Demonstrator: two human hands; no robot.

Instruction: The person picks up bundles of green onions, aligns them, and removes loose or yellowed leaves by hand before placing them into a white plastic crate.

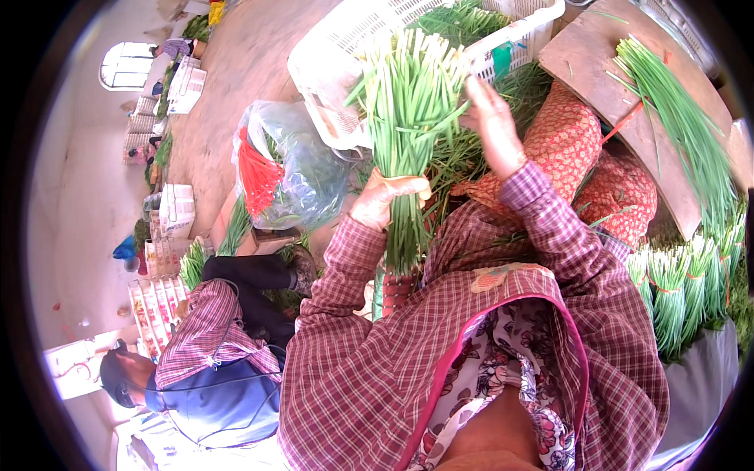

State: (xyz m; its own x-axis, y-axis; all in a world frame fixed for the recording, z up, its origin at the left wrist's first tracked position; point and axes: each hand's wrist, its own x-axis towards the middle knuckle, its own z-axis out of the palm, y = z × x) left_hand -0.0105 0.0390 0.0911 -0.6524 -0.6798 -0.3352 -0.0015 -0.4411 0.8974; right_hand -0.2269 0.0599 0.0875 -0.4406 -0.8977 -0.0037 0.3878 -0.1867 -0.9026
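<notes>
My left hand (381, 200) grips an upright bundle of long green stalks (408, 86) around its lower middle, the pale cut ends fanning out at the top. My right hand (493, 122) is raised at the bundle's upper right side, fingers stretched and apart from one another, very close to or touching the stalks. Behind the bundle, a white plastic crate (326, 63) holds more greens. Loose greens (452, 161) and red patterned cloth (558, 137) lie below my hands.
A board (581, 55) bears loose stalks at right, above tied bundles (675, 282). A clear bag (302, 184) with red ties (259, 180) sits left. A co-worker (208, 385) is close at lower left; other crates (177, 212) line the far wall.
</notes>
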